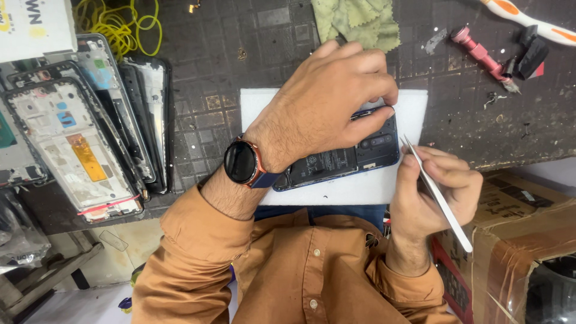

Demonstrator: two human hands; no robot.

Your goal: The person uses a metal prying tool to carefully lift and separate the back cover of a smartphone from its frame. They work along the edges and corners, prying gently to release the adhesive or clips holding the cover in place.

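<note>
The left hand [327,99] lies palm-down over the opened phone [345,159], its fingers curled together and pressing on the phone's far edge at about two o'clock of the hand, so the device is pinned flat; a dark round wristwatch [242,162] with a blue strap sits on that wrist at seven o'clock of the hand. The right hand [435,192], at four o'clock from the left one, pinches slim metal tweezers [437,195] between thumb and fingers, the tips pointing up toward eleven o'clock and ending just beside the phone's right end, apart from it as far as can be told. The phone lies back-open, dark blue, with its black inner parts showing, on a white foam pad [360,186] set at the near edge of the dark, worn workbench [204,78]. At nine o'clock of the pad a stack of phone frames and screen panels [78,132] leans in a row; at eleven o'clock is a loose coil of yellow wire [123,24]. At twelve o'clock a green cloth [357,21] lies crumpled. At two o'clock rest a pink-red metal tool [480,54] and a white-and-orange handle [528,21]. A taped cardboard box [528,228] stands at four o'clock, below the bench edge, beside the orange shirt sleeves [198,252]
</note>
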